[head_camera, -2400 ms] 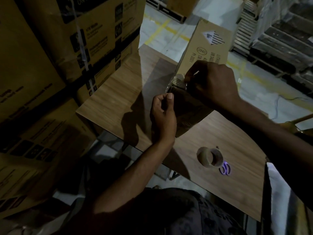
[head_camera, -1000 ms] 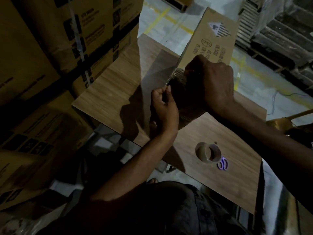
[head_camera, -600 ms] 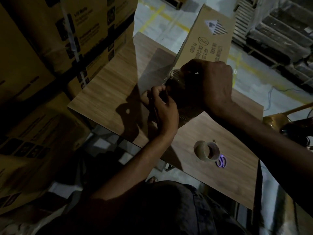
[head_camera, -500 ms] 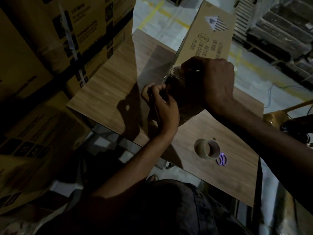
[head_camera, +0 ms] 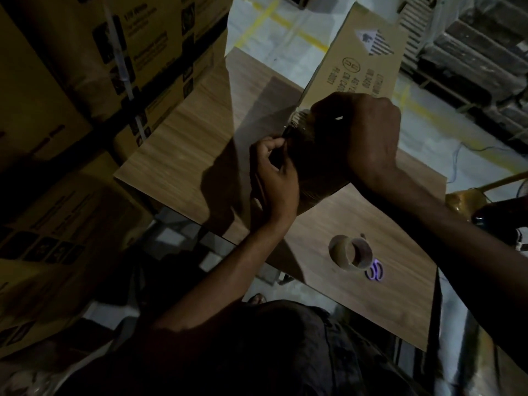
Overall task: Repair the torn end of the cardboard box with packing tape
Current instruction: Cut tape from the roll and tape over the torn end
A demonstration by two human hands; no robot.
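Observation:
A long flat cardboard box (head_camera: 360, 61) with printed markings lies across the wooden table (head_camera: 200, 132), its near end in deep shadow and wrapped in glossy clear tape. My right hand (head_camera: 363, 138) is clamped over that near end from above. My left hand (head_camera: 275, 175) is at the end's left corner, fingers pinched on the tape edge there. A roll of packing tape (head_camera: 350, 252) stands on the table near the front right, apart from both hands.
Purple-handled scissors (head_camera: 375, 272) lie just right of the tape roll. Tall stacked printed cartons (head_camera: 94, 67) wall off the left side. Dark pallets (head_camera: 471, 47) stand at the back right. A golden object (head_camera: 465, 200) sits past the table's right edge.
My right hand slid from the box's top corner down over its taped end. My left hand's fingers opened briefly, then pinched again at the left corner. The camera shifted slightly.

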